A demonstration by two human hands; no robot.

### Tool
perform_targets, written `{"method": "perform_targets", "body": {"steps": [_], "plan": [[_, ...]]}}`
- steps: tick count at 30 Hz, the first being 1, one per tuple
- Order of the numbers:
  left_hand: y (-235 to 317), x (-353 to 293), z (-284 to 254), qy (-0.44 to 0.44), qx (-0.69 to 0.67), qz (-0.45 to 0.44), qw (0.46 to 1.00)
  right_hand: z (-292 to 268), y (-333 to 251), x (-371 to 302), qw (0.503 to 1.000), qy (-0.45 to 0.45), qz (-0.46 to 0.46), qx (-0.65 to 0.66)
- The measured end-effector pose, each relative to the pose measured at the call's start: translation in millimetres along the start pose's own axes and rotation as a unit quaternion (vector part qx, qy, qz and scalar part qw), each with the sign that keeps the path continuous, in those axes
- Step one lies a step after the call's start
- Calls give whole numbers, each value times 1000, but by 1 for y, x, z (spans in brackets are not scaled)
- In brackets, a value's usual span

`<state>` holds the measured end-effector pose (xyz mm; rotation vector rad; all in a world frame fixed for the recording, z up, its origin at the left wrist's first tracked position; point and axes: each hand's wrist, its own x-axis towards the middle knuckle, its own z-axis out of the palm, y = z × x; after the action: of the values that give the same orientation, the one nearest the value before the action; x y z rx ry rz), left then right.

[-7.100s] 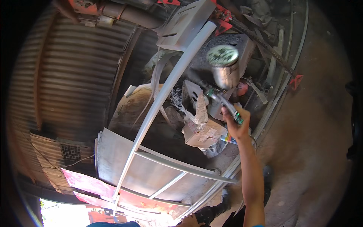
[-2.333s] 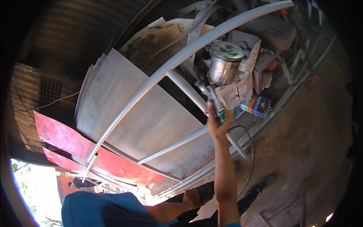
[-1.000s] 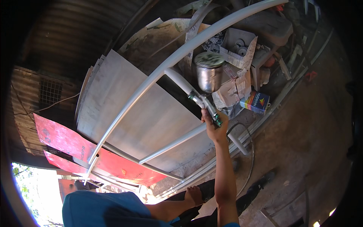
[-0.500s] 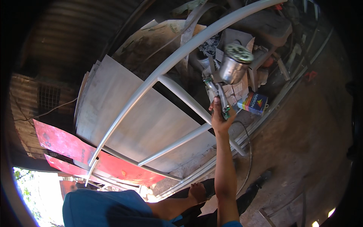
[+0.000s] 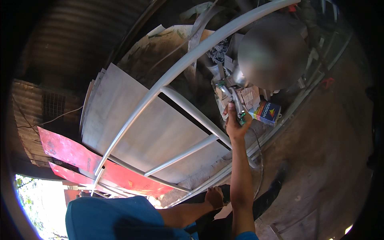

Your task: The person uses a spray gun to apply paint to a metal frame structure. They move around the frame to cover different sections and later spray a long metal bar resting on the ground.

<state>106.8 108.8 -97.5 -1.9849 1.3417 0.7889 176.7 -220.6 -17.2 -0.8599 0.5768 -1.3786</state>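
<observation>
My right hand (image 5: pixel 239 123) is closed round the handle of a metal spray gun (image 5: pixel 233 96), arm stretched out ahead. Green paint marks the gun's ends. The gun's metal cup (image 5: pixel 240 78) shows only at its lower edge; a blurred round patch hides the rest. A hose (image 5: pixel 261 160) trails down beside my right forearm. My left hand (image 5: pixel 215 197) lies on my dark-trousered leg, holding nothing, its fingers loosely apart. Just left of the gun is a curved pale grey tube frame (image 5: pixel 162 82) with crossbars.
A blue can with a coloured label (image 5: pixel 267 113) stands right of my right hand. Grey sheet panels (image 5: pixel 120 108) and red panels (image 5: pixel 72 150) lean behind the frame. Scrap cardboard (image 5: pixel 244 98) lies beyond the gun. Long pale rails (image 5: pixel 296 100) cross the dirt floor (image 5: pixel 312 160).
My right hand and the spray gun have shifted slightly right in view. The gun's cup, visible before, is now mostly hidden by blur. My left hand sits slightly higher and further right.
</observation>
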Motion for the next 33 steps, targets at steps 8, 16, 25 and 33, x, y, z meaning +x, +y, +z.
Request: {"method": "perform_targets", "body": {"steps": [8, 16, 25, 33], "plan": [[29, -2, -12, -41, -4, -26, 999, -22, -4, -18, 971, -237, 37, 9], [45, -4, -10, -55, -2, -62, 997, -20, -5, 2, 988, -149, -14, -26], [55, 2, -16, -81, 7, -78, 994, -39, -4, 52, 998, 38, -45, 4], [62, 6, -37, -110, 12, -73, 991, -54, -21, 64, 1000, 3, 16, 13]]}}
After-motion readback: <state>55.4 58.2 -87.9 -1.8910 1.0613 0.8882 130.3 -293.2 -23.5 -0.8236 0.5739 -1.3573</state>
